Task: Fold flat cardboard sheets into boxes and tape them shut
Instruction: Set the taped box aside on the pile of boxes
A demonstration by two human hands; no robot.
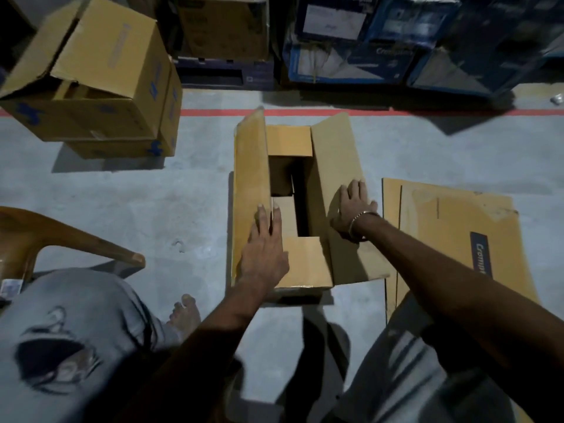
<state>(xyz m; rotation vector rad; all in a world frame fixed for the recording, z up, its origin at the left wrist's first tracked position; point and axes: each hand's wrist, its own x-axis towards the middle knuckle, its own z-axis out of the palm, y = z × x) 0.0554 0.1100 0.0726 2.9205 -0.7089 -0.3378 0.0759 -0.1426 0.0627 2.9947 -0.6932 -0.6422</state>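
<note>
**Pressing box flaps on the floor**

Standing on the grey floor (122,184) in front of the seated person, the box (305,270) has its long axis running away from them, toward the red line (427,112) and the stacked cartons at the far side. Its open face points up. The short near flap (305,261) and the short far flap (290,140) lie folded inward, leaving a dark gap between them. The long left flap (250,184) stands nearly upright; the long right flap (335,166) leans outward to the right.

The left hand (264,248) reaches forward with the arm stretched out, fingers straight and lying flat against the left flap, fingertips at its inner edge. It curls round nothing. The right hand (355,209), a bracelet (363,216) at its wrist, rests palm down on the right flap with fingers spread and straight, likewise gripping nothing.

A flat sheet (451,227) lies on the floor just right of the box, partly under the right forearm. Two made-up boxes (100,96) are stacked near the floor's far left, well apart from the work. A chair leg (76,236) slants in from the left edge.
</note>
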